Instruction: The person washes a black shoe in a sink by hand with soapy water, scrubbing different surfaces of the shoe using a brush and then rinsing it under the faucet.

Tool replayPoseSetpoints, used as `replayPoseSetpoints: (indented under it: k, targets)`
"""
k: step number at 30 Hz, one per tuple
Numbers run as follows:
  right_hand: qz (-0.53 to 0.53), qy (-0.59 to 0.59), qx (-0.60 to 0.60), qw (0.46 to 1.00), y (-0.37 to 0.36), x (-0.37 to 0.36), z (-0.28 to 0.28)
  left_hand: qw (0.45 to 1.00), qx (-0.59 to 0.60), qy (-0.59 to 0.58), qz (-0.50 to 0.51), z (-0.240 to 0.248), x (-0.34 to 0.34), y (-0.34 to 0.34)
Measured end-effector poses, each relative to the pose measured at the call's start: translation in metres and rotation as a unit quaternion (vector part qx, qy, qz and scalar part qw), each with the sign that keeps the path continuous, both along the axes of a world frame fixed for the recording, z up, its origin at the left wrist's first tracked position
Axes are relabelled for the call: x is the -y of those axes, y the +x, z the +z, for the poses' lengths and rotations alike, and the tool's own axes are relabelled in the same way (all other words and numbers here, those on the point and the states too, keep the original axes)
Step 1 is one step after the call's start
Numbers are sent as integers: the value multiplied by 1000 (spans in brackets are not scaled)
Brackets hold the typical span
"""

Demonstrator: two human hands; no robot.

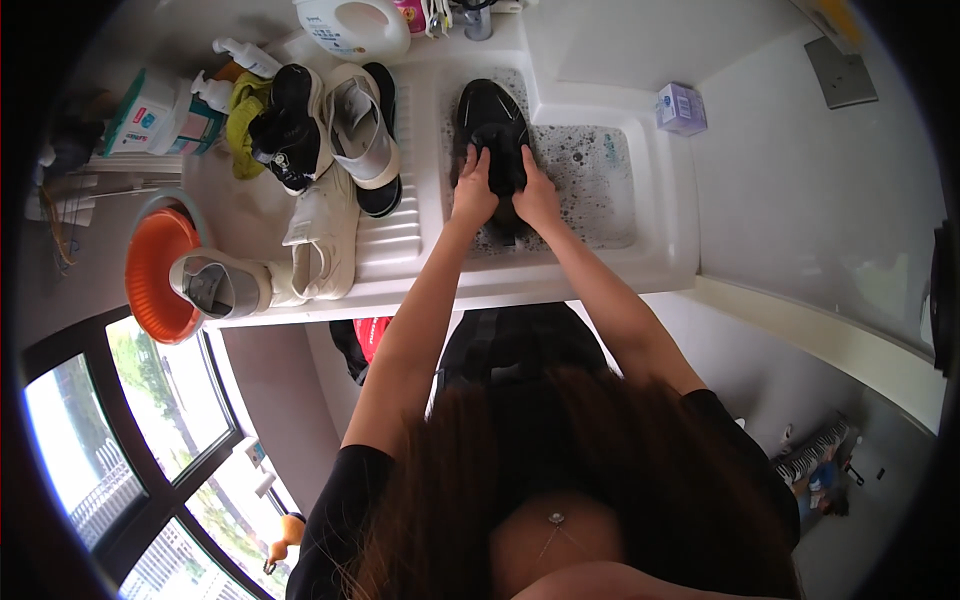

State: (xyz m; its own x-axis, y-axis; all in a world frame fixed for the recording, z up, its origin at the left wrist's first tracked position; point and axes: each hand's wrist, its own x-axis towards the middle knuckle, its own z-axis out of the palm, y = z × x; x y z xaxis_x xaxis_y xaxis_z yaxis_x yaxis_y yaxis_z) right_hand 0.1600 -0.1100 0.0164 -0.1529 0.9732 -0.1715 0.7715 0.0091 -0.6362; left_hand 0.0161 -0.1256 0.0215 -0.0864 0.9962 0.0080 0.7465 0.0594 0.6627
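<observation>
A black shoe [490,108] sits in a white sink basin [665,215] of sudsy grey water [590,190], its toe pointing away from me. My left hand [474,190] grips the shoe's left side, thumb and fingers bent against the upper. On the opposite side my right hand [536,192] holds it the same way, fingers curled at the opening. Both hands are closed on this one shoe. Its heel end lies between my wrists, dark and hard to make out. The suds cover part of the water around it.
Left of the basin, a ribbed drainboard [390,240] holds a grey-white shoe [360,130], a black shoe [290,125] and white shoes [322,240]. An orange basin [160,270] stands at the left edge. Detergent jug [355,25] behind; purple box [682,108] on the right ledge.
</observation>
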Motion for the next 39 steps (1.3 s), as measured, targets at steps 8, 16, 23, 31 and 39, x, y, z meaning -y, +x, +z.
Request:
replayPoseSetpoints:
  k: [8, 16, 23, 31, 39]
  targets:
    - [11, 45, -12, 999, -10, 1, -11, 998, 53, -22, -15, -25, -8, -9]
    - [-4, 61, -71, 996, -22, -8, -18, 1000, 16, 16, -21, -27, -15, -16]
    - [65, 91, -113, 987, -5, -23, -68, 981, -188, 8, -39, -42, -9, 4]
    - [364, -18, 72, 929, 8, -26, -121, 924, -258, -241, -147, -74, -13, 8]
    - [170, -135, -5, 976, -5, -19, -118, 940, -182, -279, 69, -68, -6, 5]
